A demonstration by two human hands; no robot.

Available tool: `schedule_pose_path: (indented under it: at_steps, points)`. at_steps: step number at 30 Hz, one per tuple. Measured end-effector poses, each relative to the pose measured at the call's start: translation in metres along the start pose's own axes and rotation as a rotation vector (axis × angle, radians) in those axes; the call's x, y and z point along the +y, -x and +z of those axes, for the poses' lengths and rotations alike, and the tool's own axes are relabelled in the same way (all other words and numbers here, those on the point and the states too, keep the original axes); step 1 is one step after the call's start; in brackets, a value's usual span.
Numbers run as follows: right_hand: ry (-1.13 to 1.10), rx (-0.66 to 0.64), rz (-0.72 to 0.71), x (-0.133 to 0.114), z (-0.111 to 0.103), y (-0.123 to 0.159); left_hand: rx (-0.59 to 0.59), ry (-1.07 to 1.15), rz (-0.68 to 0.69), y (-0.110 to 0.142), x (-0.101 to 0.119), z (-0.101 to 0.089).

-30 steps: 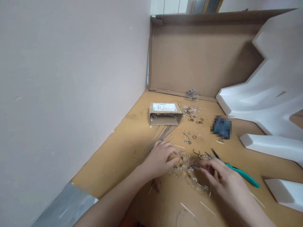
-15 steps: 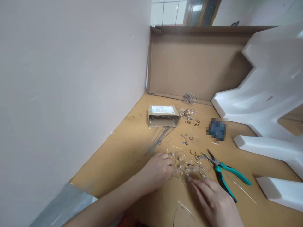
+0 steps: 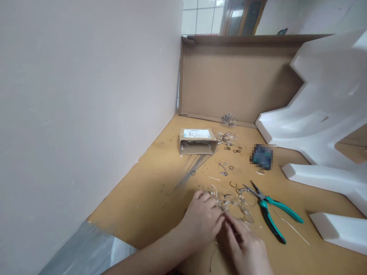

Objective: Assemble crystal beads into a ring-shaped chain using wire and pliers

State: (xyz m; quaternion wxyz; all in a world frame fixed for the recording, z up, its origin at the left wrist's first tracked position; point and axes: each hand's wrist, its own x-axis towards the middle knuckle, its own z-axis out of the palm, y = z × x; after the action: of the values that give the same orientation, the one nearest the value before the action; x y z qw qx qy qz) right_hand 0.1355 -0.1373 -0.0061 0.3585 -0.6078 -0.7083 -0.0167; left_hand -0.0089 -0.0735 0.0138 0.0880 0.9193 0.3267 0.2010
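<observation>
A loose tangle of clear beads on thin wire (image 3: 245,212) lies on the wooden tabletop, just beyond my hands. My left hand (image 3: 204,218) has its fingers curled at the tangle's near left side. Beside it, my right hand (image 3: 247,244) is closed in a pinch, its fingertips meeting those of the left. Whatever sits between the fingertips is too small and covered to make out. To the right rest long-nose pliers (image 3: 266,202) with green and black handles, jaws parted, their tips by a beaded loop (image 3: 243,191).
A small open cardboard box (image 3: 197,141) stands behind, with straight wires (image 3: 187,175) spread before it. Beaded pieces (image 3: 226,137) and dark rings (image 3: 236,151) lie nearby. White foam (image 3: 312,172) borders the right, a pale panel (image 3: 100,95) the left, and a large cardboard sheet (image 3: 235,76) the back.
My left hand has moved right and nearer to me. My right hand has shifted slightly left, so the fingertips now meet. The pliers have stayed in place.
</observation>
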Motion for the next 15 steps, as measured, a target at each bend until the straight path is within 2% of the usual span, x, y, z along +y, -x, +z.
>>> schedule_pose_path:
  at_steps: [5,9,12,14,15]
  points:
    - [-0.169,-0.135,0.041,0.004,0.007,0.015,0.061,0.078,-0.105,-0.001,0.004,0.002]
    - [-0.279,-0.284,-0.009,-0.003,0.003,0.011,0.064,0.107,-0.187,-0.004,0.0,0.001]
    - [-0.208,-0.303,-0.005,0.004,-0.016,-0.006,0.064,0.137,-0.21,-0.004,-0.004,-0.002]
    - [-0.088,-0.227,0.029,0.021,-0.031,-0.025,0.072,0.166,-0.216,-0.003,-0.006,-0.005]
    - [0.001,-0.229,0.011,0.031,-0.037,-0.037,0.074,0.18,-0.214,-0.002,-0.007,-0.006]
